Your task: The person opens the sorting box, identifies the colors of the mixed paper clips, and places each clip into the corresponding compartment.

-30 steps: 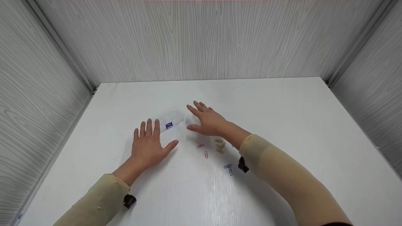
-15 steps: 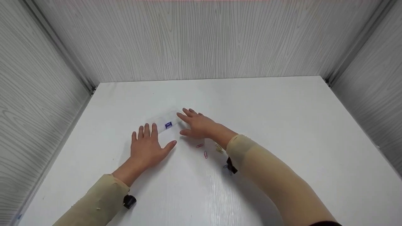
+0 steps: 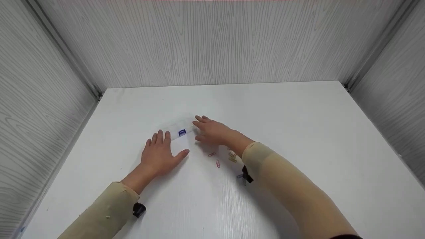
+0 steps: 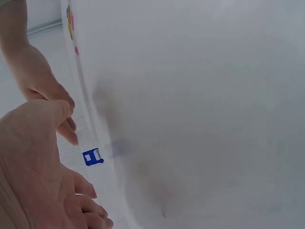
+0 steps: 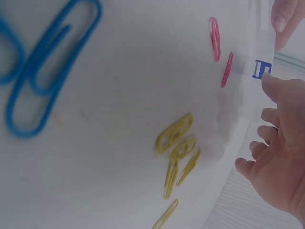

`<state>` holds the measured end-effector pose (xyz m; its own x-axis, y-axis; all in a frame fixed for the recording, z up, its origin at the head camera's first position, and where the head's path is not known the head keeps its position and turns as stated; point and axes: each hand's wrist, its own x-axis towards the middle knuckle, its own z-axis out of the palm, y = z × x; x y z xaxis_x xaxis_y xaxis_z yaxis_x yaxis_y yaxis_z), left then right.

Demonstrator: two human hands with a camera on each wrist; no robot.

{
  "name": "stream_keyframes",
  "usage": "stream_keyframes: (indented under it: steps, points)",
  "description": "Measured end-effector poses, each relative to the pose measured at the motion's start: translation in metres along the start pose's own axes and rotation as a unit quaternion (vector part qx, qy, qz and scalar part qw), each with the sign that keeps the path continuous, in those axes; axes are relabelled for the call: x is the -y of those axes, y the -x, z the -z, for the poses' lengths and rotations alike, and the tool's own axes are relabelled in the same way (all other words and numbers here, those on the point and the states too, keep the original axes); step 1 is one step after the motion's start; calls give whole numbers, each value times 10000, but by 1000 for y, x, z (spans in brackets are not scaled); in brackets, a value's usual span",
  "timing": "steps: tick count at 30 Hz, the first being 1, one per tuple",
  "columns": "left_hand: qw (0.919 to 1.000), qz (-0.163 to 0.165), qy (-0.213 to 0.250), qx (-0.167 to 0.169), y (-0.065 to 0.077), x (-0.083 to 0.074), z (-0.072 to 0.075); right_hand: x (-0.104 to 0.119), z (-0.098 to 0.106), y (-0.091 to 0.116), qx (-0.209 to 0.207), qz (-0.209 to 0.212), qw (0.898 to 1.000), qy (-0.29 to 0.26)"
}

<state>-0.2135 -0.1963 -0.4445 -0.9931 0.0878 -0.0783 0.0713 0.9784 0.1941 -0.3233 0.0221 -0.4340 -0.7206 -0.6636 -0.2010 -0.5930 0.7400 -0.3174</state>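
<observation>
A flat clear plastic box (image 3: 175,126) with a blue latch (image 3: 182,132) lies on the white table, tilted slightly up to the right. My left hand (image 3: 157,161) is at its left end, fingers straight and overlapping the box's near edge, thumb spread away. At the opposite end is my right hand (image 3: 212,132), its extended fingertips right at the box's corner and its thumb lower down. Below the right hand lie loose paper clips: pink ones (image 5: 216,40), several yellow ones (image 5: 174,134) and blue ones (image 3: 240,176), the blue partly hidden by the right wrist's black camera.
The white tabletop (image 3: 298,132) spreads around the hands. A grey wood-grain panel (image 3: 212,43) stands along the back, with similar panels at the left (image 3: 33,99) and right (image 3: 398,83).
My right hand has come down and left from behind the clips to the box's right end. The box has shifted slightly right in the last half second. The left hand stays nearly in place.
</observation>
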Motion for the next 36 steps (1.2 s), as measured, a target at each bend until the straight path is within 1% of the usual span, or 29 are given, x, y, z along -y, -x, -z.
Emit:
stream_keyframes:
  steps: [5, 10, 15, 20, 24, 29, 36]
  points:
    - [9996, -247, 87, 60, -6, -3, 1, -11, 2, 9, -127, -59, 9998, -137]
    - [9982, -571, -22, 206, -16, -8, 4, -25, 4, 24, -248, -300, 9989, -270]
    - [9955, -841, -115, 424, -26, -16, 5, -40, 5, 43, -281, -571, 9975, -318]
    - [9926, -1063, -191, 561, -35, -27, 3, -55, 4, 58, -410, -519, 9974, -288]
    - [9909, -1152, -239, 650, -42, -37, 3, -68, 3, 69, -537, -420, 9974, -242]
    - [9891, -1231, -321, 738, -51, -49, 2, -81, 2, 83, -662, -438, 9964, -294]
    - [9875, -1344, -343, 751, -55, -61, 0, -89, 2, 96, -767, -580, 9947, -359]
